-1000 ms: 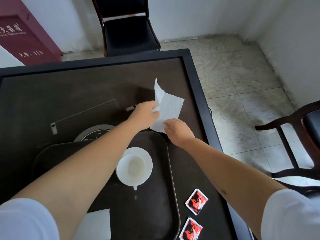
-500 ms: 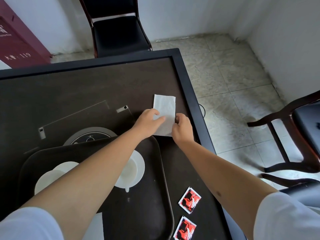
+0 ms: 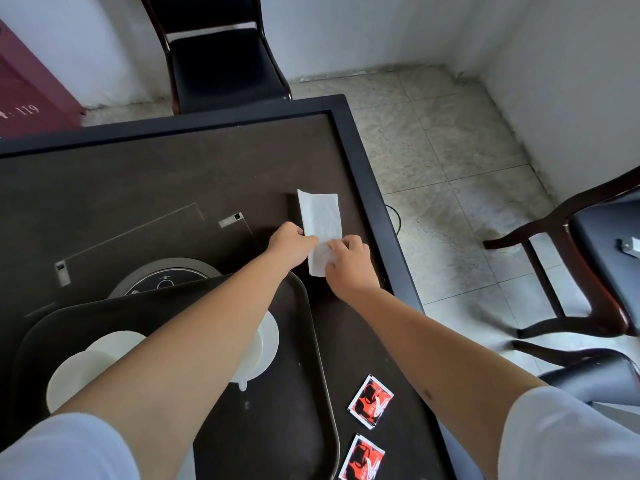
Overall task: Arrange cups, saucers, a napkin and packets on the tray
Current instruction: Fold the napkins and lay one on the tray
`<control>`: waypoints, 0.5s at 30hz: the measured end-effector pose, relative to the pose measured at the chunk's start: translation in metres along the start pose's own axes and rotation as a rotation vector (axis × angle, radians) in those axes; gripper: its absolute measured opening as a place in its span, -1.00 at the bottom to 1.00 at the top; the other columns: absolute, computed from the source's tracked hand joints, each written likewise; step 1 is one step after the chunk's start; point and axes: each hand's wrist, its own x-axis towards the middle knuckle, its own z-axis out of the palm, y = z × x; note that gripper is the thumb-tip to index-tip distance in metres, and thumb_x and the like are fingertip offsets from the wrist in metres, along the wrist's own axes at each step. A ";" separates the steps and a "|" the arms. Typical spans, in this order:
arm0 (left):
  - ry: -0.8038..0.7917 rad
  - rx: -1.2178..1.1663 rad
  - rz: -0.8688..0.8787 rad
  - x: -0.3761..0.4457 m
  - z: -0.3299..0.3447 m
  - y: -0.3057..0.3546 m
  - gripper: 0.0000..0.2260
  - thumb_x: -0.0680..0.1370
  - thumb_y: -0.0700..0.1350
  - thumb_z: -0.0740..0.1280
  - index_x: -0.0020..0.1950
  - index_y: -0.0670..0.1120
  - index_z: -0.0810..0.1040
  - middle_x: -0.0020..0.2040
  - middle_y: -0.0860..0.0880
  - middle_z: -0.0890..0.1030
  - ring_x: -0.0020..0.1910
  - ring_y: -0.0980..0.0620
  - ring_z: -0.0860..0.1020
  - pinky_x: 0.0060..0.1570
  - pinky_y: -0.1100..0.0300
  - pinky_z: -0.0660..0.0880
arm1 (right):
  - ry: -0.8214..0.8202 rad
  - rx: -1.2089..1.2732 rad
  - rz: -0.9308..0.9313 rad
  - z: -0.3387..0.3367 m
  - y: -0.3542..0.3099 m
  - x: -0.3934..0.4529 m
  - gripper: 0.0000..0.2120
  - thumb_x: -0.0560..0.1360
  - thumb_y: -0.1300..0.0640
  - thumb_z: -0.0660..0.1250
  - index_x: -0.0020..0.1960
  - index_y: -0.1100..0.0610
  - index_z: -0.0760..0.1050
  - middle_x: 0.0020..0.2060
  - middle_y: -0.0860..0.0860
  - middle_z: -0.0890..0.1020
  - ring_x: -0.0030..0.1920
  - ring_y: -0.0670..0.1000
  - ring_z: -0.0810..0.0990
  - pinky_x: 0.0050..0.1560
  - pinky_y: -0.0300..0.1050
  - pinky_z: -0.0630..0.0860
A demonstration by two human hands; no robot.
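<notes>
Head view, single frame.

Left hand (image 3: 291,244): arm stretched forward across the tray (image 3: 304,424), fingers curled, pinching the left edge of the napkin (image 3: 322,220).

Right hand (image 3: 348,263): arm stretched forward from the lower right, fingers curled down onto the near part of the napkin, gripping it.

Napkin: white, folded into a long narrow strip, lying on the dark table (image 3: 138,188) just beyond the tray's far right corner, near the table's right edge.

Cup on saucer (image 3: 268,341): white, on the tray, partly hidden by the left forearm. A second white cup and saucer (image 3: 90,365) sit at the tray's left.

Packets: two, red, black and white, near packet (image 3: 362,457) and far packet (image 3: 370,401), on the table right of the tray; their print is unreadable.

Cabinet (image 3: 31,98): maroon, upper left, marked "119".
</notes>
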 end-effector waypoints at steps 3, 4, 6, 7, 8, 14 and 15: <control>0.034 0.219 0.058 -0.001 0.002 0.000 -0.87 0.52 -0.12 0.30 -0.19 -0.12 0.42 -0.19 -0.07 0.52 -0.30 -0.02 0.44 -0.38 0.16 0.35 | -0.032 -0.017 -0.023 -0.004 0.002 -0.001 -0.58 0.50 0.25 0.17 0.35 0.12 0.37 0.31 0.05 0.35 0.23 0.09 0.30 0.10 -0.01 0.49; 0.050 0.258 0.075 -0.002 0.002 -0.001 -0.89 0.52 -0.15 0.28 -0.19 -0.13 0.43 -0.18 -0.08 0.52 -0.29 -0.05 0.44 -0.36 0.15 0.36 | -0.042 -0.026 -0.023 -0.006 0.002 -0.001 -0.55 0.50 0.26 0.17 0.38 0.11 0.33 0.33 0.05 0.34 0.24 0.10 0.30 0.11 0.00 0.48; 0.080 0.247 0.112 -0.005 -0.001 -0.002 -0.88 0.50 -0.17 0.26 -0.22 -0.12 0.38 -0.22 -0.09 0.49 -0.31 -0.07 0.40 -0.36 0.13 0.33 | -0.037 -0.025 -0.011 -0.010 0.002 0.000 -0.49 0.49 0.24 0.17 0.44 0.09 0.26 0.37 0.05 0.33 0.27 0.11 0.30 0.17 0.01 0.43; 0.087 0.224 0.140 -0.008 -0.004 -0.001 -0.85 0.50 -0.17 0.26 -0.25 -0.11 0.34 -0.25 -0.07 0.46 -0.33 -0.05 0.38 -0.39 0.14 0.31 | -0.022 -0.002 0.001 -0.014 0.002 0.001 -0.47 0.50 0.23 0.17 0.46 0.08 0.24 0.38 0.04 0.33 0.29 0.11 0.29 0.20 0.00 0.41; 0.091 0.212 0.187 -0.010 -0.007 0.000 -0.82 0.50 -0.16 0.26 -0.27 -0.10 0.31 -0.28 -0.05 0.43 -0.35 -0.03 0.35 -0.41 0.15 0.28 | -0.006 0.034 0.014 -0.018 0.001 0.002 -0.47 0.51 0.21 0.18 0.47 0.07 0.24 0.39 0.04 0.34 0.32 0.10 0.28 0.22 0.00 0.39; 0.047 0.340 0.595 -0.047 -0.048 0.013 -0.73 0.44 -0.22 0.28 -0.32 -0.11 0.19 -0.32 0.00 0.31 -0.38 0.06 0.23 -0.40 0.17 0.20 | -0.061 0.452 0.053 -0.063 -0.017 0.013 -0.40 0.46 0.26 0.28 0.48 0.07 0.28 0.40 0.00 0.40 0.37 -0.01 0.36 0.20 -0.19 0.33; 0.009 0.371 0.640 -0.056 -0.056 0.016 -0.75 0.43 -0.23 0.28 -0.32 -0.12 0.20 -0.31 0.00 0.32 -0.37 0.06 0.24 -0.38 0.17 0.21 | -0.085 0.513 0.040 -0.072 -0.022 0.012 -0.38 0.45 0.27 0.30 0.48 0.05 0.28 0.40 -0.02 0.39 0.36 -0.04 0.36 0.16 -0.26 0.33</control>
